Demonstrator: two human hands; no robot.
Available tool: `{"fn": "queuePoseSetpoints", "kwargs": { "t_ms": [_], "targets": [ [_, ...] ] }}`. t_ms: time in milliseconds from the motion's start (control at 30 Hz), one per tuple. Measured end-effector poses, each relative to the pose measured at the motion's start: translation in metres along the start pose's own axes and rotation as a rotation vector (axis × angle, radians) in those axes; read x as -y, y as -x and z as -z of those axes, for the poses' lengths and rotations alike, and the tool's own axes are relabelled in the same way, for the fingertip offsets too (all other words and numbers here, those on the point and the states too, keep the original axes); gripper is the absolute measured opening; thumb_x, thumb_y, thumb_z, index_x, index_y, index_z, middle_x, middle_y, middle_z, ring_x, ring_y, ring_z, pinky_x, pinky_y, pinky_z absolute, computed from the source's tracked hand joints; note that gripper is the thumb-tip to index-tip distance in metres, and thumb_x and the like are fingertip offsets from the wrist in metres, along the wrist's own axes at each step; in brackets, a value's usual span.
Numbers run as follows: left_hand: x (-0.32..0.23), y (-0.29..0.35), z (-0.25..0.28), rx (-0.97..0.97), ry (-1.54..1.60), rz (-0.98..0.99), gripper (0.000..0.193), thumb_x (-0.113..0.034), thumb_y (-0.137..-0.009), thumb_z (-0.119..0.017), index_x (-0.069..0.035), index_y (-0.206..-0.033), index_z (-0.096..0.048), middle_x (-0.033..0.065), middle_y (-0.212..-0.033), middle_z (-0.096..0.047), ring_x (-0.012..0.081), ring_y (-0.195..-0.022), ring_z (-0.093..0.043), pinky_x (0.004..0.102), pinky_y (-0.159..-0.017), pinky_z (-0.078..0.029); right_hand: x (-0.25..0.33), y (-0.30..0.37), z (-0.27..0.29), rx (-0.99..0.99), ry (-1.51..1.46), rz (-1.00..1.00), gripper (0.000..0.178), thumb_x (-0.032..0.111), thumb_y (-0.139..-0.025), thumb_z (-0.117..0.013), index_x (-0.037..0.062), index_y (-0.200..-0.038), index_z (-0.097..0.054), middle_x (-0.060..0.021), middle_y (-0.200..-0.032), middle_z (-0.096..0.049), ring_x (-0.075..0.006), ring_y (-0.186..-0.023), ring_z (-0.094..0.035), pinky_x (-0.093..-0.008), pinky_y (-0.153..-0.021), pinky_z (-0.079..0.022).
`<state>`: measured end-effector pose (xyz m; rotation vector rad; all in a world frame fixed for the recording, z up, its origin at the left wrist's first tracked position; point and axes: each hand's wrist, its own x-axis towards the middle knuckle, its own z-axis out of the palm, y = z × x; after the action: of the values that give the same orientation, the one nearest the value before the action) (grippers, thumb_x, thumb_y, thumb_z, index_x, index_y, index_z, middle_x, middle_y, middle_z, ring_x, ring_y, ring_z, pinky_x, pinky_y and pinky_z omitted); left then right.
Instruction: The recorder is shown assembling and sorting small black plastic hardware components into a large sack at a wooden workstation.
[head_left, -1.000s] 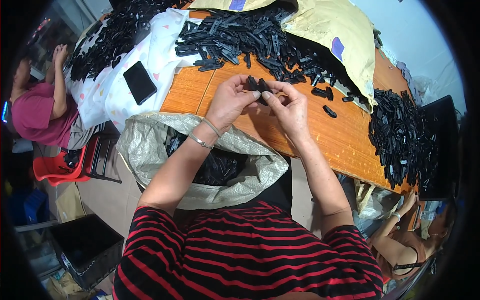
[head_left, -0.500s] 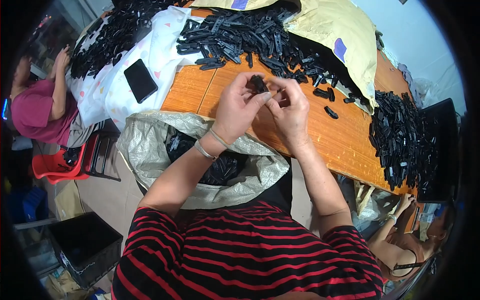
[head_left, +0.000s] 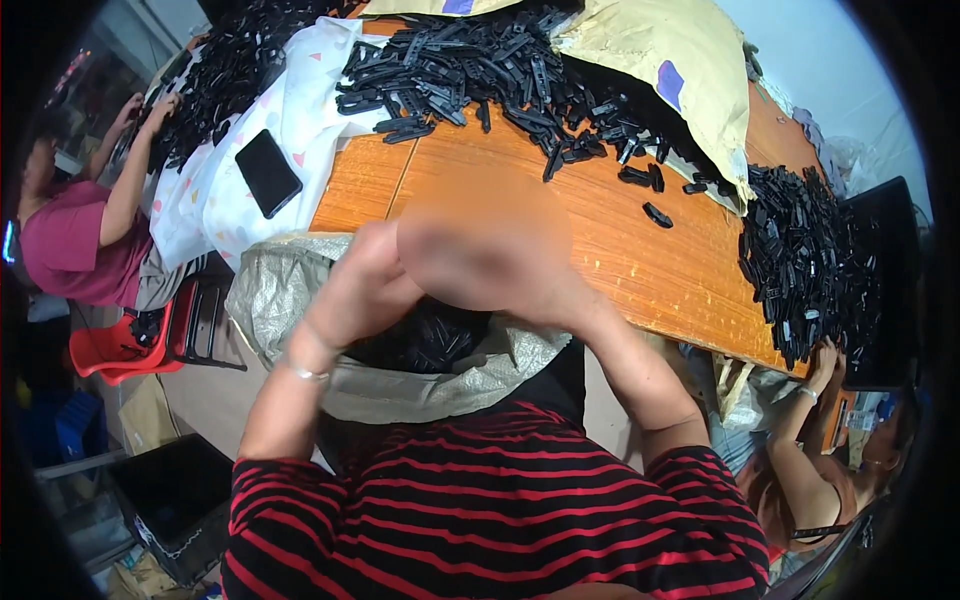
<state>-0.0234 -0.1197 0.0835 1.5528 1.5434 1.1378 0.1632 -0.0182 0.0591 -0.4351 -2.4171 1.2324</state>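
My left hand (head_left: 368, 285) and my right hand (head_left: 550, 292) are close together above the near edge of the table and the mouth of a woven sack (head_left: 400, 392). A smeared patch covers the fingers of both, so what they hold, if anything, is hidden. Inside the sack lie black plastic parts (head_left: 435, 340). On the table (head_left: 640, 280), beyond my hands, is a heap of long black plastic parts (head_left: 450, 65). A few single short black pieces (head_left: 657, 215) lie to the right of my hands.
A black phone (head_left: 268, 173) rests on a white patterned sheet (head_left: 310, 120). A large paper sack (head_left: 690, 80) lies at the back. More black parts (head_left: 800, 260) are piled at right. Co-workers sit left (head_left: 80, 240) and right (head_left: 800, 480). A black crate (head_left: 170, 510) stands lower left.
Both hands have come down and left, from over the table to above the sack's mouth. Earlier they held a small black part between the fingers. The co-workers' arms have shifted.
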Motion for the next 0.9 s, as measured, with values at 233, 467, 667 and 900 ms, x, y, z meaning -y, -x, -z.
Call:
{"fn": "queuePoseSetpoints", "kwargs": {
  "t_ms": [233,467,667,900],
  "targets": [
    [0.012,-0.025,0.002,0.072,-0.176,0.012,0.016,-0.014,-0.084,-0.067,-0.001,-0.094,-0.066,0.0123,-0.079,-0.067,0.0225,-0.072,-0.067,0.0317,-0.065,-0.051,-0.082,0.009,0.057,-0.438,0.481,-0.185,0.01,0.015,-0.081,-0.07,0.0051,-0.084,-0.07,-0.0137,-0.081,-0.066,-0.0306,-0.073,-0.066,-0.039,-0.065,-0.052],
    [0.043,-0.138,-0.094,-0.072,-0.523,-0.124,0.023,-0.021,-0.083,-0.068,-0.003,-0.097,-0.066,0.0149,-0.082,-0.069,0.0313,-0.079,-0.067,0.0388,-0.07,-0.053,-0.133,-0.014,0.091,-0.372,0.89,-0.13,0.013,0.006,-0.079,-0.068,0.0029,-0.091,-0.066,-0.017,-0.096,-0.059,-0.0364,-0.08,-0.063,-0.0445,-0.068,-0.051],
    [0.062,-0.16,-0.124,-0.21,-0.639,-0.153,0.021,-0.02,-0.079,-0.072,-0.006,-0.093,-0.065,0.0137,-0.09,-0.066,0.0325,-0.082,-0.065,0.0429,-0.072,-0.052,-0.132,-0.02,0.099,-0.279,0.905,-0.195,0.021,0.007,-0.078,-0.069,0.0026,-0.097,-0.062,-0.0178,-0.097,-0.057,-0.038,-0.082,-0.062,-0.0457,-0.07,-0.05],
    [0.069,-0.144,-0.11,-0.236,-0.443,-0.219,0.017,-0.008,-0.082,-0.067,-0.005,-0.099,-0.066,0.0118,-0.095,-0.068,0.0266,-0.077,-0.067,0.0369,-0.068,-0.053,-0.106,0.001,0.094,-0.32,0.545,-0.413,0.024,0.011,-0.082,-0.068,0.0024,-0.101,-0.055,-0.0198,-0.087,-0.064,-0.0391,-0.084,-0.063,-0.0436,-0.072,-0.05]
  ]
}}
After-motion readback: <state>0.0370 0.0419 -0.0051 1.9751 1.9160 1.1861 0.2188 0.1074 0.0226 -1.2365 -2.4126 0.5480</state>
